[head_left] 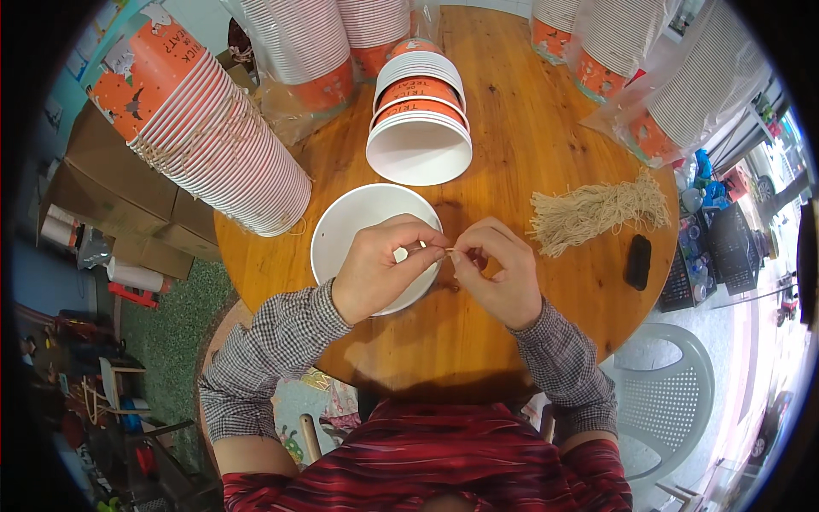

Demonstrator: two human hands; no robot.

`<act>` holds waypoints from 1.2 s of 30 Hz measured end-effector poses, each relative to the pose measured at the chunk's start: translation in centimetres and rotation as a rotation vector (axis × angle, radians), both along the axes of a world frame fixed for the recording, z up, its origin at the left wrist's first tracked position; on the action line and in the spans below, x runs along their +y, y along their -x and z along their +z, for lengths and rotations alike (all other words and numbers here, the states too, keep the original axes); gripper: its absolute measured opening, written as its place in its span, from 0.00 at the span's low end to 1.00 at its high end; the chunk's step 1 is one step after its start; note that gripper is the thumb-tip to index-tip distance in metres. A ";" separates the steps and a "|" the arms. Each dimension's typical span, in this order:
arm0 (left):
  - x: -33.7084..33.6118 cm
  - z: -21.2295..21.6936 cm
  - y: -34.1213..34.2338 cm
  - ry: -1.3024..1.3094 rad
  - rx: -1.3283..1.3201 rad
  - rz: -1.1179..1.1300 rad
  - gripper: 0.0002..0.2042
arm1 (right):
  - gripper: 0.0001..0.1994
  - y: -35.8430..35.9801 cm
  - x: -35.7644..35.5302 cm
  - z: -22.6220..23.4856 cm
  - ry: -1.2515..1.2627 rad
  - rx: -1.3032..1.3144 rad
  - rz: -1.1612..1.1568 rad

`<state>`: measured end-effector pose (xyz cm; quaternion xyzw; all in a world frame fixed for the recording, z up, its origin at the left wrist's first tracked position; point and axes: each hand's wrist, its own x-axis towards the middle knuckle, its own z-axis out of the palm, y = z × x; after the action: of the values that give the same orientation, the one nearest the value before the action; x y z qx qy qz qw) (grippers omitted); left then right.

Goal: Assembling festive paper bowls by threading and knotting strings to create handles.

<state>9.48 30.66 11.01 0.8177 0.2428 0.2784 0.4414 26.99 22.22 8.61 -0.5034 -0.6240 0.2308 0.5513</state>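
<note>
A white-lined paper bucket (337, 226) rests on the wooden table in front of me, its open mouth facing up toward me. Over its right rim my left hand (384, 266) is closed in a pinch, thumb against forefinger. My right hand (502, 271), just beside it, pinches too, and the fingertips of both nearly meet. Between them shows a short bit of thin, pale twine string (450, 249); most of it is hidden by the fingers. To the right lies a bundle of loose tan twine strings (597, 213).
Nested orange-and-white paper buckets (418, 149) lie behind the bucket. A tall tilted stack with strings (213, 128) leans at left. Bagged stacks (699, 85) stand at the far edge. A small black object (637, 262) sits near the right edge, above a grey plastic chair (661, 401).
</note>
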 end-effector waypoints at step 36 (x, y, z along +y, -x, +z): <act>0.6 -1.0 -0.4 0.836 -0.307 -0.025 0.15 | 0.08 -0.2 0.5 0.3 -0.071 -0.008 -0.015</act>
<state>9.89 31.28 10.06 0.5211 0.2564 0.2693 0.7682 27.22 22.73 8.90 -0.4891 -0.6302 0.2025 0.5679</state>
